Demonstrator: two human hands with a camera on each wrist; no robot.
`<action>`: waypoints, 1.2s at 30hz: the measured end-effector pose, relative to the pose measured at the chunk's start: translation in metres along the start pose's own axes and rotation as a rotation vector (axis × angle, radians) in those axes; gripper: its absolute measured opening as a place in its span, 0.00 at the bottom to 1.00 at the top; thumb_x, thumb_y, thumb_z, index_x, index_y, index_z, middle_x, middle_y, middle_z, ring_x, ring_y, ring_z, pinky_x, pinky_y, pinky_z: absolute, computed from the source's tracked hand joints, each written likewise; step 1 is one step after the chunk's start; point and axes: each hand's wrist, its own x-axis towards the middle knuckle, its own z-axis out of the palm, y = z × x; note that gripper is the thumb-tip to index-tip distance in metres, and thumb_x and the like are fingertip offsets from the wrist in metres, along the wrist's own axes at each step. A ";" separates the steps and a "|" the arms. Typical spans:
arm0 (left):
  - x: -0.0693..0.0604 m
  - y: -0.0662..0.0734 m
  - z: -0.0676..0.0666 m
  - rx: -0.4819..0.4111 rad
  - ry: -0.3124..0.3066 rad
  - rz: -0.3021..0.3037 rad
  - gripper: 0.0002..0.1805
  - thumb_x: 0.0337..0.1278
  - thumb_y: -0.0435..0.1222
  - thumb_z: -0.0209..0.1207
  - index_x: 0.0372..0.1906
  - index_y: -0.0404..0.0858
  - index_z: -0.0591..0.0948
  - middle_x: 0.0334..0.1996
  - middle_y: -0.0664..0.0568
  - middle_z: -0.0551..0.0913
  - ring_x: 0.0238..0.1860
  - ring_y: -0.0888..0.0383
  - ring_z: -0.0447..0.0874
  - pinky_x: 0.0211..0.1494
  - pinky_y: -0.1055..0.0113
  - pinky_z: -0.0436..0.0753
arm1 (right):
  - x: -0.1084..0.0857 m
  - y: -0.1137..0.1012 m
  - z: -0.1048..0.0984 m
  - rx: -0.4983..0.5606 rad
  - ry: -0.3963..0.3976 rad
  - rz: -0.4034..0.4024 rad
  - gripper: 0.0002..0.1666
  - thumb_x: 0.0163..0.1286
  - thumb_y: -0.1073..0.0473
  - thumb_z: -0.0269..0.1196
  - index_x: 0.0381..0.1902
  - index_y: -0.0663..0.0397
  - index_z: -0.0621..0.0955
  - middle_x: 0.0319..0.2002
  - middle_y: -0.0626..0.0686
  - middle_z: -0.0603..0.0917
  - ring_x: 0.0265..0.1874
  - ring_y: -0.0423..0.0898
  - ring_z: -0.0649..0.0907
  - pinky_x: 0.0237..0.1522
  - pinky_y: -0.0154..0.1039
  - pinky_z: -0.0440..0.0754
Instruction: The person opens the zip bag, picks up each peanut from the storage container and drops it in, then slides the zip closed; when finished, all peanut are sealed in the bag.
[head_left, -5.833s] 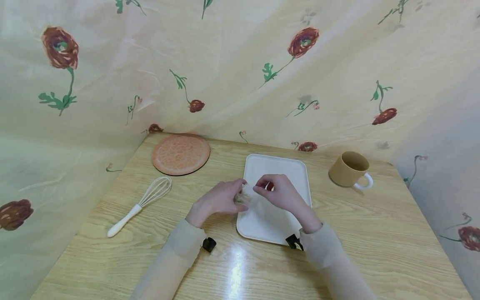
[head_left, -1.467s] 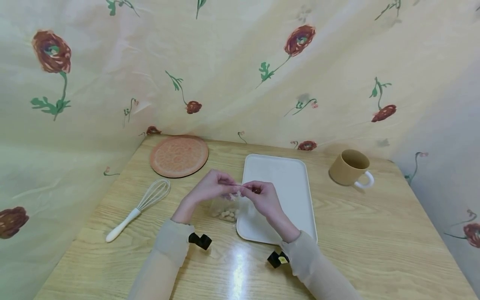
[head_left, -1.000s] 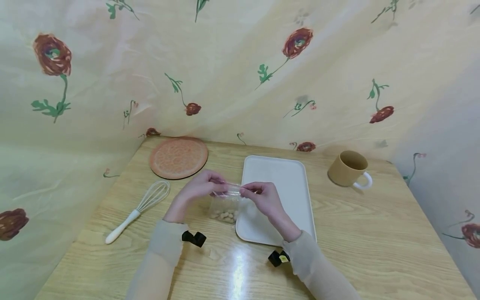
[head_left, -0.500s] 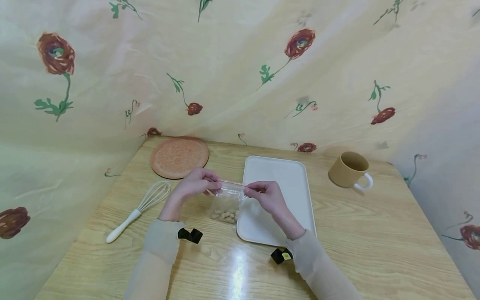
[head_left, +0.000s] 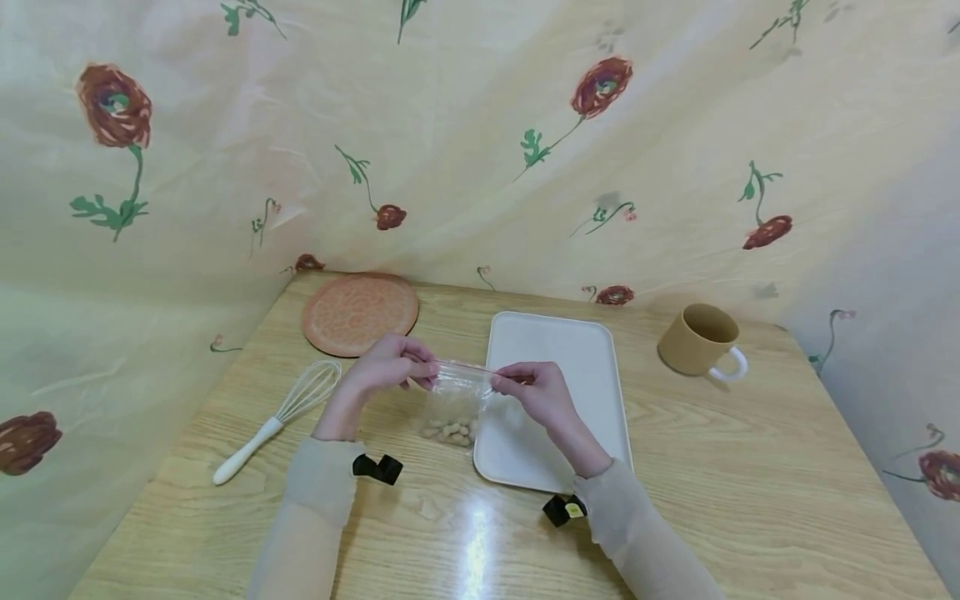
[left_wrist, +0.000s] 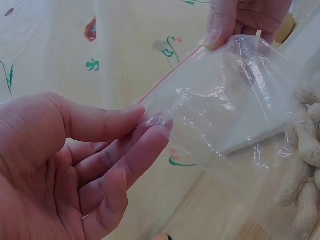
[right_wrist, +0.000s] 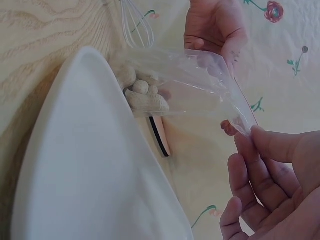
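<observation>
A clear zip bag [head_left: 455, 398] with a red line along its top edge hangs between my hands, just left of the white tray. Several peanuts in their shells [left_wrist: 306, 145] lie at its bottom. My left hand [head_left: 390, 364] pinches one top corner between thumb and fingertips. At the opposite corner, my right hand [head_left: 542, 393] pinches the edge the same way, over the tray's left part. In the right wrist view the red-edged top [right_wrist: 243, 100] runs taut from hand to hand. Whether the zip is parted cannot be made out.
The white tray [head_left: 558, 350] lies on the wooden table [head_left: 750, 467]. A white whisk [head_left: 273, 425] is at the left, with a round orange mat [head_left: 360, 312] behind it. A tan mug [head_left: 697, 337] with a white handle stands at the back right, near the flowered cloth [head_left: 480, 167].
Earlier the hands were over the tray, with the bag bunched in the left hand. Since then the bag has come left and hangs down, and the hands have drawn apart, stretching its top edge.
</observation>
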 end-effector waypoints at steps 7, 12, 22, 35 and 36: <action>0.003 -0.003 -0.003 0.002 0.000 0.003 0.07 0.64 0.34 0.63 0.40 0.32 0.84 0.29 0.48 0.88 0.30 0.56 0.87 0.31 0.60 0.74 | 0.003 0.004 0.000 0.024 0.011 -0.005 0.08 0.63 0.65 0.70 0.36 0.68 0.87 0.29 0.55 0.88 0.33 0.57 0.87 0.42 0.50 0.83; 0.005 -0.008 -0.006 -0.008 -0.016 0.033 0.07 0.64 0.32 0.62 0.40 0.30 0.84 0.29 0.47 0.88 0.28 0.55 0.87 0.30 0.63 0.75 | 0.005 0.006 0.003 0.049 0.004 -0.011 0.08 0.64 0.65 0.70 0.36 0.68 0.87 0.30 0.55 0.89 0.33 0.58 0.87 0.42 0.51 0.83; 0.011 -0.013 -0.001 -0.032 0.046 0.057 0.08 0.65 0.28 0.61 0.42 0.24 0.83 0.30 0.40 0.87 0.27 0.56 0.87 0.36 0.58 0.84 | 0.016 0.005 0.002 -0.020 0.014 0.032 0.10 0.65 0.60 0.71 0.36 0.64 0.87 0.26 0.50 0.85 0.25 0.46 0.81 0.30 0.37 0.78; 0.025 -0.021 0.011 0.011 0.281 -0.005 0.06 0.66 0.27 0.59 0.41 0.25 0.80 0.32 0.41 0.84 0.28 0.45 0.86 0.36 0.57 0.86 | 0.055 0.006 0.006 -0.052 -0.134 0.122 0.13 0.70 0.59 0.65 0.45 0.65 0.84 0.29 0.51 0.86 0.25 0.40 0.81 0.28 0.33 0.73; 0.026 -0.021 0.010 0.045 0.286 -0.010 0.06 0.66 0.28 0.59 0.41 0.26 0.80 0.32 0.41 0.84 0.29 0.44 0.86 0.36 0.57 0.85 | 0.057 0.006 0.005 -0.049 -0.147 0.131 0.14 0.70 0.60 0.65 0.46 0.65 0.84 0.30 0.51 0.87 0.26 0.40 0.81 0.29 0.34 0.74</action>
